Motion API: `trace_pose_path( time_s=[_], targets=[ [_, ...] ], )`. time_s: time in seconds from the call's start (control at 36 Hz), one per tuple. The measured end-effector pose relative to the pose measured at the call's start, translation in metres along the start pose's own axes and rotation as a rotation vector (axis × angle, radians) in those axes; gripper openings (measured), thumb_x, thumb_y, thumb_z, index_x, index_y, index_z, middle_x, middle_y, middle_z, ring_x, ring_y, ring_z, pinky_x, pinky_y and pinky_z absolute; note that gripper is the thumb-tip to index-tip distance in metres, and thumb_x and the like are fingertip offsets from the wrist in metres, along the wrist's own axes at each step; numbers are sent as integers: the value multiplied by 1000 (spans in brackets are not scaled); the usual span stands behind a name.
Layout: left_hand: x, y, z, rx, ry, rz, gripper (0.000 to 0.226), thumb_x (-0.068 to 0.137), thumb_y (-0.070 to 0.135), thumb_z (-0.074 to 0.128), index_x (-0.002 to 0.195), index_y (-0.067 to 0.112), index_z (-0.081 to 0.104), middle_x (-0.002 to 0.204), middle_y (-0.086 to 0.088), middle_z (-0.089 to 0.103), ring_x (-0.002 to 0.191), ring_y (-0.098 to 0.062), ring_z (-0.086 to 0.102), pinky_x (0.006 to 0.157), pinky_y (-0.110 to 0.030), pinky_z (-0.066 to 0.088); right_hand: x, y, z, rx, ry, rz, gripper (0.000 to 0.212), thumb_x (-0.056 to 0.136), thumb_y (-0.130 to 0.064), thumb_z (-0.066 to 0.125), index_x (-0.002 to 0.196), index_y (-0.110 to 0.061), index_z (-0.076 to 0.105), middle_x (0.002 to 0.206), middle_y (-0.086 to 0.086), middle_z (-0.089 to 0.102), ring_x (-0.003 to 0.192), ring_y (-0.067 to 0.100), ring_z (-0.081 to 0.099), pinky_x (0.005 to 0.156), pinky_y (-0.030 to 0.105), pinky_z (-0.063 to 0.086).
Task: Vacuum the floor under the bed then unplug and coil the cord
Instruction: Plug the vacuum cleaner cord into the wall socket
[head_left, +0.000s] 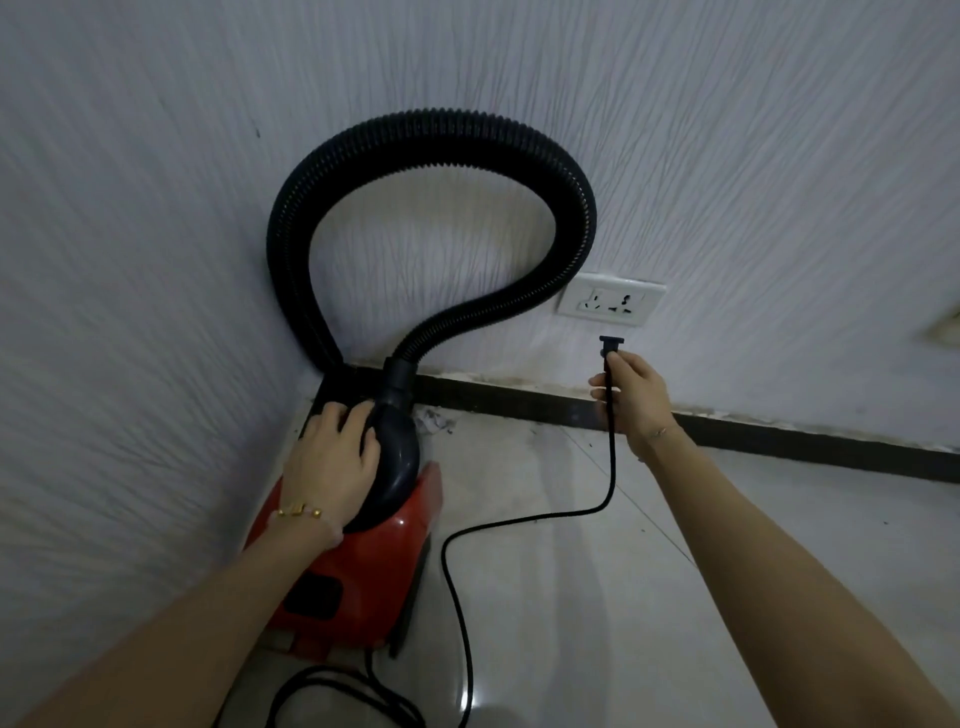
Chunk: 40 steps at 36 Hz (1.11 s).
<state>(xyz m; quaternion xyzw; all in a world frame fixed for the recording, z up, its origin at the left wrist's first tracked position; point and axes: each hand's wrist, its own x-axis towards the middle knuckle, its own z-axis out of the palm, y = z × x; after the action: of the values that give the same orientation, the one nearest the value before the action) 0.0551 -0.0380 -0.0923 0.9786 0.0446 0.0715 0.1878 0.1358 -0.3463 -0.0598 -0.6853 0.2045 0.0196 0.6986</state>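
A red canister vacuum (358, 566) with a black front cap stands on the floor in the room's corner. Its black ribbed hose (431, 135) loops up against the wall. My left hand (332, 452) rests on the black cap, fingers spread. My right hand (631, 397) pinches the black cord (524, 521) just below the plug (612, 343), which hangs a little below the white wall socket (612, 304) and is out of it. The cord trails down across the floor and curls near the vacuum's rear.
Textured white walls meet at the corner on the left. A dark skirting strip (753, 431) runs along the wall base. The floor is pale glossy tile (597, 623) with a bit of debris (434, 421) beside the vacuum.
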Motion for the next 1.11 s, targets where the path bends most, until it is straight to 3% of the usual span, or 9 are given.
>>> trace_pose_path(
  time_s=[0.17,0.5,0.89,1.11],
  targets=[
    [2,-1,2,-15,-7,-3,37,94,20,46,129,12,54,120,-15,55,104,-31,56,70,-41,53,13,-11,-1,34,40,-9,21,98,-29,48,103,-12,60,73,5,58,65,15,55,62,27,48],
    [4,-5,7,13,14,13,32,90,13,54,121,5,60,121,-19,57,103,-37,58,72,-44,53,36,-23,2,56,108,112,19,96,-27,48,90,-15,62,62,-1,47,52,10,42,48,21,36],
    [6,-6,7,6,8,17,31,90,13,55,119,4,61,116,-20,59,100,-37,59,70,-44,53,46,-19,7,99,142,95,21,96,-26,48,88,-14,63,59,-1,46,49,9,39,42,18,34],
    [5,-5,4,-1,-3,21,43,86,25,40,115,4,63,111,-18,62,94,-36,61,65,-42,53,49,-23,17,344,188,120,18,94,-18,52,83,-7,62,54,1,65,45,6,59,41,14,44]
  ],
)
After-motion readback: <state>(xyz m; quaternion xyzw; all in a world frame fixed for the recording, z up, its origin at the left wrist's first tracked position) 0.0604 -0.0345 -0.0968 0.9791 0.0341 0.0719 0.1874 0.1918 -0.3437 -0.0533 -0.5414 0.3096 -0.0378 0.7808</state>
